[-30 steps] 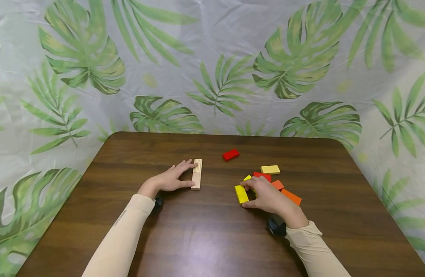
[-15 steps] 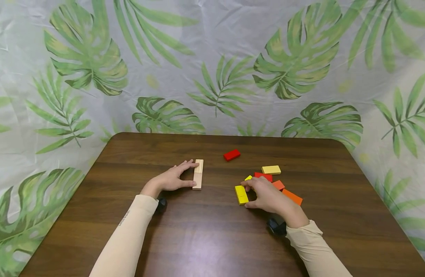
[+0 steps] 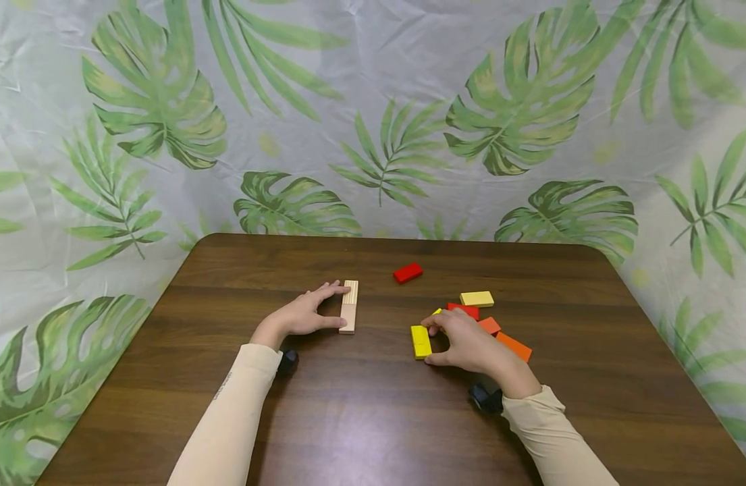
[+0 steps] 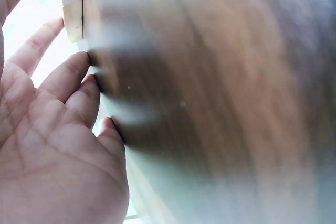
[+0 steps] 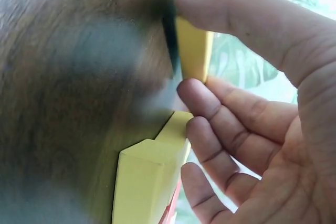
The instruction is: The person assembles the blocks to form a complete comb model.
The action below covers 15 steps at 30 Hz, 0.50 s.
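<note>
Two pale wooden blocks lie end to end in a line, a striped one point(image 3: 350, 291) at the far end and a plain one point(image 3: 347, 318) nearer. My left hand point(image 3: 302, 315) rests beside them, index fingertip on the striped block and thumb on the plain one. Its other fingers touch the tabletop in the left wrist view. My right hand point(image 3: 470, 341) holds a yellow block point(image 3: 420, 342) between thumb and fingers at its right side. In the right wrist view the thumb lies against this yellow block point(image 5: 194, 51), with fingertips at its other end.
Behind my right hand, partly hidden, lie more yellow pieces point(image 5: 142, 177), a red block point(image 3: 464, 310) and two orange blocks point(image 3: 514, 347). A pale yellow block point(image 3: 476, 299) lies beyond them. A single red block point(image 3: 408, 273) sits farther back on the dark wooden table point(image 3: 360, 418).
My right hand has shifted the yellow block slightly left, toward the pale blocks. My left hand keeps its place beside the wooden blocks. The head view has turned a little.
</note>
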Motion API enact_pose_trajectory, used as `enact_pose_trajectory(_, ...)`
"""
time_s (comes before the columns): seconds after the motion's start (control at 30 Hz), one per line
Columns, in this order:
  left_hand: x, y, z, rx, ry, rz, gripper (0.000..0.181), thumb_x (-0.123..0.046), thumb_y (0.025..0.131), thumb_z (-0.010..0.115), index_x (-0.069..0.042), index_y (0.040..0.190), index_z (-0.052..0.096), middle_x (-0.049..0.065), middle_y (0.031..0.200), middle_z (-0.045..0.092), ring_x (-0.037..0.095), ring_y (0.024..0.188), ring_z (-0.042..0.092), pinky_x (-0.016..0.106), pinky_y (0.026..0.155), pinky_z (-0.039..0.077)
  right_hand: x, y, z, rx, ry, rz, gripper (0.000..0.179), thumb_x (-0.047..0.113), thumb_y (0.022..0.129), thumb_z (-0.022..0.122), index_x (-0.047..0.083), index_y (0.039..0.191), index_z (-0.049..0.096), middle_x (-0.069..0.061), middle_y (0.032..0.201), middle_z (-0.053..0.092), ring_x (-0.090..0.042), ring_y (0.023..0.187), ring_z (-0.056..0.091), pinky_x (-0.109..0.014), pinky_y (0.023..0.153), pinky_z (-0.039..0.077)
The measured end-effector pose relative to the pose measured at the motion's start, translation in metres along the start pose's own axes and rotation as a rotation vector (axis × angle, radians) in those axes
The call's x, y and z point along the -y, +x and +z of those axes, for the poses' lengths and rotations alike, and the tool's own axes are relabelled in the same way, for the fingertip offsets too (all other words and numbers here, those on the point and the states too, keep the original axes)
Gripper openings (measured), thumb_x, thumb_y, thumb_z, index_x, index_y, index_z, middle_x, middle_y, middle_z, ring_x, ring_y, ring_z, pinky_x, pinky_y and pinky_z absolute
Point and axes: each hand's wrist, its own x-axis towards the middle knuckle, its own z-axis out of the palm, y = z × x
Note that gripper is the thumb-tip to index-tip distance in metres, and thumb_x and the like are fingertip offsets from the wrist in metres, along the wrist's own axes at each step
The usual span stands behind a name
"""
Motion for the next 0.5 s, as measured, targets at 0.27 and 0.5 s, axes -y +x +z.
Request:
enact_pose_trajectory(0.27, 0.000, 0.000, 0.001, -0.001, -0.006, 0.003, 0.074, -0.037, 0.102, 0.074, -0.020, 0.167, 0.041, 0.012, 0.180, 0.021, 0.038, 0.169, 0.011, 0.068, 0.134, 0.005, 0.011, 0.004, 0.000, -0.019, 0.008, 0.027, 0.057, 0.029, 0.084, 0.092, 0.005, 0.132, 0.071, -0.002, 0.110, 0.070, -0.023, 0.108, 0.058, -0.046, 0.098, 0.054)
enact_pose_trajectory(0.5, 0.000, 0.000, 0.000, -0.001, -0.008, 0.006, 0.074, -0.036, 0.102, 0.075, -0.019, 0.167, 0.042, 0.013, 0.180, 0.021, 0.038, 0.169, 0.011, 0.069, 0.133, 0.006, 0.021, 0.012, 0.005, -0.048, -0.024, 0.021, 0.059, 0.032, 0.084, 0.093, 0.007, 0.133, 0.071, -0.003, 0.114, 0.072, -0.022, 0.110, 0.060, -0.045, 0.099, 0.056)
